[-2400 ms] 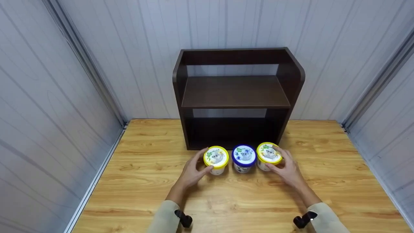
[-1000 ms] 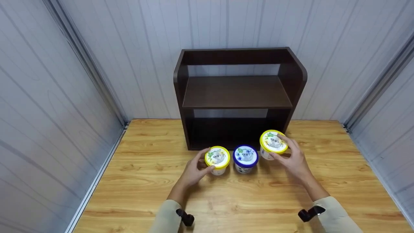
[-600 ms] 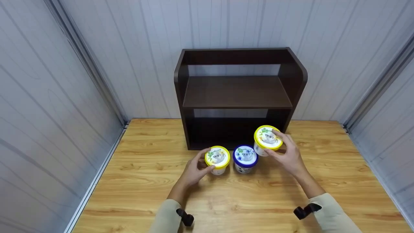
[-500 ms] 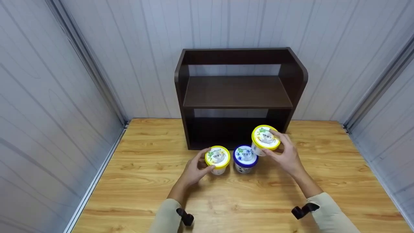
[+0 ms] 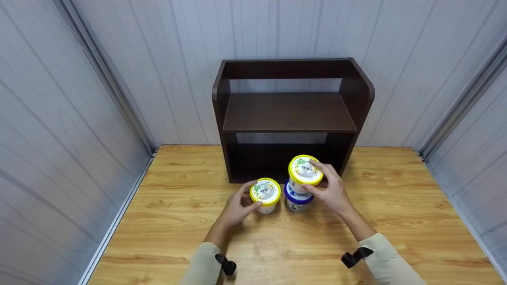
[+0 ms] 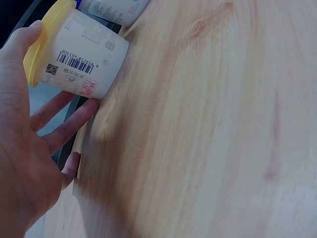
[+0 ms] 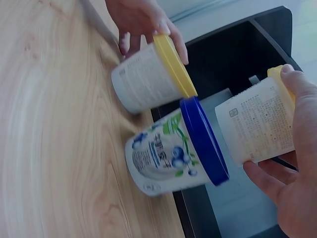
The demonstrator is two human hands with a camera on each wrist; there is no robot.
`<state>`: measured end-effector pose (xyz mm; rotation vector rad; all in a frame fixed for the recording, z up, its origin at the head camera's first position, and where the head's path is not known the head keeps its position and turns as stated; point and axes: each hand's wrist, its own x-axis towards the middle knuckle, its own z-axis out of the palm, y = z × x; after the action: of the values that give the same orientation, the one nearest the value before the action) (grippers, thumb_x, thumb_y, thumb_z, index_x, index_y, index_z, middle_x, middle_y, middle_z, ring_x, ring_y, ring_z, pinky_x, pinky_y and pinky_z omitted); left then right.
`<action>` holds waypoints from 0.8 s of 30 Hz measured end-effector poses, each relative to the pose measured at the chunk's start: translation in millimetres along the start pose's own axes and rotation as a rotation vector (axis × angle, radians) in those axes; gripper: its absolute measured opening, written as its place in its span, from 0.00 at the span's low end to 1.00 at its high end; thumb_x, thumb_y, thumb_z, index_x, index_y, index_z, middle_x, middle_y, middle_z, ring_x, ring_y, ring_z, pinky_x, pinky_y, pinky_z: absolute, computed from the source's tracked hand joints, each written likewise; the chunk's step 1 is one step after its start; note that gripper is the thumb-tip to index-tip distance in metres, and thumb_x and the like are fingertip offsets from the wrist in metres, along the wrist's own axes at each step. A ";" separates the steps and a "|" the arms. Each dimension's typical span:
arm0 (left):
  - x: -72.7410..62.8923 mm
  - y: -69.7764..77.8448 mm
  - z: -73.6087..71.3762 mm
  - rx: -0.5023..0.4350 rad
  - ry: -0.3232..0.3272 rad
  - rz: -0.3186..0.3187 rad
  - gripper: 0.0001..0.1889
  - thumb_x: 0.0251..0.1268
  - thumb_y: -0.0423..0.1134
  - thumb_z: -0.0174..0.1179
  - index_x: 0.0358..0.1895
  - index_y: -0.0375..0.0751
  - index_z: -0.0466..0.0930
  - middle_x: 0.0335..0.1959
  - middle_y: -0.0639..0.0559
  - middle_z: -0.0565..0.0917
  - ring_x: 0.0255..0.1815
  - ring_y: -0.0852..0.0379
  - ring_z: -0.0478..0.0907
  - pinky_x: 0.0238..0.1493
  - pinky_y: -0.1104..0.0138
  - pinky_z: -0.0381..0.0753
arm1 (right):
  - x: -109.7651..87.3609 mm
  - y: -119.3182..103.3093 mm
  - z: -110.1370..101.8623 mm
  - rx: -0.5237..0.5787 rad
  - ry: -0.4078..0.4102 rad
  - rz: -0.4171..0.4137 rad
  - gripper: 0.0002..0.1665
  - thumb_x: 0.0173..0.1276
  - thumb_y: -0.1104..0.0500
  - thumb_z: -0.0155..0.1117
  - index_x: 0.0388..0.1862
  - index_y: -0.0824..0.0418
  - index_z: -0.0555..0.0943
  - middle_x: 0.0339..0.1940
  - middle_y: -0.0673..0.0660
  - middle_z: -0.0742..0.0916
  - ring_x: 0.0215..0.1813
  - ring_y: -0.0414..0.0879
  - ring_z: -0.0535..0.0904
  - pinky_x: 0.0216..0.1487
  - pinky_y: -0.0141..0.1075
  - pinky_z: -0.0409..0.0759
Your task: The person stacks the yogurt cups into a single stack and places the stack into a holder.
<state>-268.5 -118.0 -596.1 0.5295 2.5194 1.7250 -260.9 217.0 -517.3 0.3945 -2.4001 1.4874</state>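
Observation:
My left hand (image 5: pixel 237 209) holds a yellow-lidded yogurt tub (image 5: pixel 265 192) standing on the table, thumb and fingers around its lid. In the left wrist view this tub (image 6: pixel 84 59) turns its barcode side to the camera. A second yellow-lidded yogurt tub (image 5: pixel 305 171) is raised in my right hand (image 5: pixel 332 194), pinched between thumb and fingers. Below it stands a blue-lidded yogurt tub (image 5: pixel 297 205) with blueberries printed on its side, upright on the table. The right wrist view shows a narrow gap between the raised tub (image 7: pixel 257 121) and the blue lid (image 7: pixel 204 141).
Behind the tubs stands a dark brown two-tier shelf (image 5: pixel 291 113) against the panelled back wall (image 5: pixel 182 79). Its lower compartment opens toward the tubs. Wood-grain table (image 5: pixel 174 221) spreads to both sides and in front. Side walls close in left and right.
My right hand has lifted its yellow-lidded yogurt tub off the table and carried it left, over the blue-lidded one. My left hand and its tub have stayed in place.

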 end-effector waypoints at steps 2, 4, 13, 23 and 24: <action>0.3 -0.2 0.1 0.001 0.002 -0.002 0.37 0.76 0.43 0.75 0.85 0.52 0.72 0.67 0.38 0.86 0.57 0.43 0.90 0.61 0.50 0.90 | 0.5 -2.3 4.7 0.006 -0.013 -0.001 0.45 0.66 0.63 0.87 0.81 0.60 0.79 0.68 0.64 0.83 0.68 0.56 0.83 0.56 0.33 0.93; 0.7 -0.6 0.2 0.004 0.006 -0.003 0.37 0.76 0.43 0.75 0.85 0.53 0.72 0.67 0.39 0.86 0.58 0.42 0.89 0.62 0.49 0.90 | 1.1 -4.1 9.3 0.012 -0.027 -0.002 0.45 0.66 0.63 0.87 0.81 0.60 0.79 0.68 0.64 0.83 0.68 0.56 0.83 0.55 0.36 0.94; 0.2 -0.6 0.0 -0.009 0.003 0.001 0.37 0.76 0.42 0.75 0.85 0.51 0.71 0.66 0.36 0.85 0.55 0.42 0.91 0.61 0.48 0.92 | 3.4 -13.9 32.7 0.035 -0.083 -0.039 0.45 0.66 0.60 0.88 0.81 0.60 0.79 0.68 0.64 0.83 0.69 0.56 0.82 0.60 0.36 0.93; 1.5 -0.2 0.2 0.000 -0.008 -0.013 0.37 0.78 0.44 0.74 0.85 0.53 0.70 0.68 0.36 0.85 0.56 0.43 0.91 0.62 0.50 0.93 | 3.3 -24.4 55.3 0.057 -0.153 -0.027 0.46 0.68 0.57 0.87 0.82 0.56 0.78 0.70 0.61 0.83 0.69 0.54 0.82 0.65 0.43 0.91; 1.3 0.0 0.0 0.000 -0.010 -0.013 0.37 0.78 0.44 0.74 0.85 0.53 0.70 0.68 0.37 0.84 0.56 0.43 0.91 0.62 0.50 0.93 | 3.5 -25.5 57.4 0.056 -0.157 -0.026 0.46 0.68 0.57 0.87 0.82 0.56 0.78 0.70 0.61 0.83 0.69 0.55 0.82 0.65 0.44 0.91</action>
<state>-269.8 -117.6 -595.9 0.5192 2.5103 1.7142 -260.2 154.1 -519.4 0.5733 -2.4653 1.5682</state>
